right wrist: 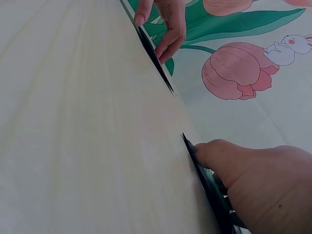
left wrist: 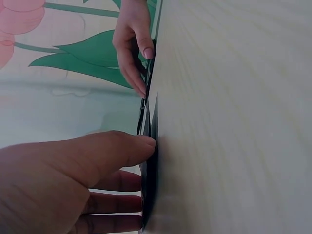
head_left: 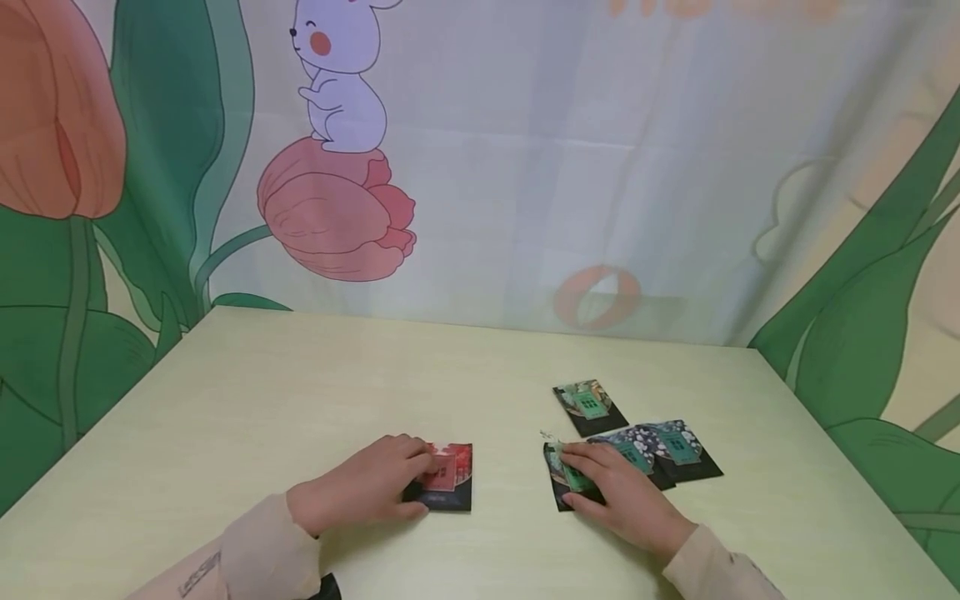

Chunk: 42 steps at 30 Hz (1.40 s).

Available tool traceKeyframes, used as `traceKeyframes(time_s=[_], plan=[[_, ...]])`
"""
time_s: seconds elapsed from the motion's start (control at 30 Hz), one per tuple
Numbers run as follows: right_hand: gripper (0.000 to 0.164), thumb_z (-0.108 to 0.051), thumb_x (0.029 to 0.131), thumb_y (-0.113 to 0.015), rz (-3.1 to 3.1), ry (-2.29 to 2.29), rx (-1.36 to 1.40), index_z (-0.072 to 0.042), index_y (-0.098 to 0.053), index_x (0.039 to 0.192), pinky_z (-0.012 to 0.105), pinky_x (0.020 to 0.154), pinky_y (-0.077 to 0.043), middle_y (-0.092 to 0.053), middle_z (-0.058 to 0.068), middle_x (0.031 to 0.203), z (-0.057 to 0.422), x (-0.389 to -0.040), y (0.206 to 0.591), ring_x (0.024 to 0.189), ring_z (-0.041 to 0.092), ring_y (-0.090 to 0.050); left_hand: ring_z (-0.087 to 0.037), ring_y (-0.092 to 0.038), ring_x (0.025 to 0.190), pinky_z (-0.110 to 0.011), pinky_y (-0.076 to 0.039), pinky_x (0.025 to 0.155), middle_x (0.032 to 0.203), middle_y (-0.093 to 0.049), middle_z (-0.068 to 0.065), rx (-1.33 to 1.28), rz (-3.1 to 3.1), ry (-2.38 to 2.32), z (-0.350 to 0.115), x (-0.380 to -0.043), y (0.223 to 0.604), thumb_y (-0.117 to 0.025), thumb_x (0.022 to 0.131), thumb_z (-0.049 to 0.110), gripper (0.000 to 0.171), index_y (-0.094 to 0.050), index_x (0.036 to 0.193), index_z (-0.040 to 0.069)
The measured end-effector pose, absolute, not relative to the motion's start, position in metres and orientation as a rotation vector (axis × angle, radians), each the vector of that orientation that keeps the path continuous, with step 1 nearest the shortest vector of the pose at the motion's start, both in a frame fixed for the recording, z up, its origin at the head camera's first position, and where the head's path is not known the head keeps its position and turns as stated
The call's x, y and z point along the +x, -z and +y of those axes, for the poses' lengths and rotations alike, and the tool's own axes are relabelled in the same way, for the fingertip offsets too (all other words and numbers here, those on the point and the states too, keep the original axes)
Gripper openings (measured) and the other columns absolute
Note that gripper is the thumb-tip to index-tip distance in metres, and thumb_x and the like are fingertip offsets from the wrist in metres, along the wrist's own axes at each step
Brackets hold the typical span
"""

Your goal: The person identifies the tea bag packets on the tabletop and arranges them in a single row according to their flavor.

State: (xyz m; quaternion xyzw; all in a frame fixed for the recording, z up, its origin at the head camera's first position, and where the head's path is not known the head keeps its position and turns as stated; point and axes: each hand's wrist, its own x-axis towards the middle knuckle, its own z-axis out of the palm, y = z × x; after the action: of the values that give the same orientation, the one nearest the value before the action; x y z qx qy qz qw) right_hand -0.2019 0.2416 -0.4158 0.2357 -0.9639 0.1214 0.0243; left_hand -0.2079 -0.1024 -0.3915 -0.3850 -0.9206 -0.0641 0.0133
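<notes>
My left hand (head_left: 375, 482) holds the left part of a red and black packet (head_left: 459, 479), thumb at its near edge and fingers over its top. In the left wrist view the packet's edge (left wrist: 150, 170) shows as a dark strip close to the table. To the right, my right hand (head_left: 626, 498) grips a green and black packet (head_left: 557, 477) between thumb and fingers and hides much of it. Two blue-patterned packets with dark lower parts overlap just beyond that hand; the rightmost packet (head_left: 681, 448) is plainest to see. Another green and black packet (head_left: 590, 407) lies farther back.
The pale wood-grain table (head_left: 315, 375) spreads around both hands. Behind it hangs a light curtain (head_left: 480, 183) printed with tulips, leaves and a white rabbit. A small dark object (head_left: 328, 587) shows by the left sleeve at the bottom.
</notes>
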Motion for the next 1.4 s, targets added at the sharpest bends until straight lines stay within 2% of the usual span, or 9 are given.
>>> traceKeyframes(time_s=[0.23, 0.83, 1.23, 1.4], plan=[[0.055, -0.043, 0.091, -0.061, -2.964, -0.365, 0.74, -0.012, -0.054, 0.136, 0.049, 0.106, -0.041, -0.051, 0.003, 0.142, 0.242, -0.2, 0.416, 0.132, 0.027, -0.046, -0.016, -0.056, 0.104, -0.035, -0.047, 0.097, 0.116, -0.061, -0.002, -1.193, -2.879, 0.202, -0.106, -0.207, 0.393, -0.073, 0.082, 0.038, 0.044, -0.064, 0.115, 0.011], [0.057, -0.048, 0.092, -0.058, -2.952, -0.311, 0.756, -0.011, -0.055, 0.135, 0.048, 0.106, -0.041, -0.053, 0.004, 0.14, 0.236, -0.201, 0.414, 0.132, 0.027, -0.047, -0.015, -0.055, 0.102, -0.035, -0.047, 0.096, 0.114, -0.06, -0.001, -1.177, -2.851, 0.243, -0.11, -0.205, 0.395, -0.073, 0.082, 0.037, 0.043, -0.063, 0.115, 0.013], [0.058, -0.045, 0.092, -0.06, -2.954, -0.305, 0.747, -0.008, -0.054, 0.136, 0.047, 0.107, -0.04, -0.052, 0.006, 0.142, 0.227, -0.199, 0.414, 0.131, 0.028, -0.046, -0.014, -0.052, 0.102, -0.034, -0.046, 0.094, 0.114, -0.058, 0.0, -1.175, -2.867, 0.313, -0.11, -0.205, 0.395, -0.073, 0.082, 0.036, 0.039, -0.063, 0.112, 0.012], [0.059, -0.045, 0.092, -0.059, -2.948, -0.322, 0.777, -0.006, -0.053, 0.136, 0.05, 0.107, -0.04, -0.051, 0.009, 0.141, 0.225, -0.197, 0.412, 0.131, 0.032, -0.046, -0.014, -0.051, 0.102, -0.035, -0.046, 0.094, 0.113, -0.058, 0.001, -1.183, -2.861, 0.33, -0.109, -0.206, 0.396, -0.073, 0.082, 0.035, 0.041, -0.063, 0.115, 0.013]])
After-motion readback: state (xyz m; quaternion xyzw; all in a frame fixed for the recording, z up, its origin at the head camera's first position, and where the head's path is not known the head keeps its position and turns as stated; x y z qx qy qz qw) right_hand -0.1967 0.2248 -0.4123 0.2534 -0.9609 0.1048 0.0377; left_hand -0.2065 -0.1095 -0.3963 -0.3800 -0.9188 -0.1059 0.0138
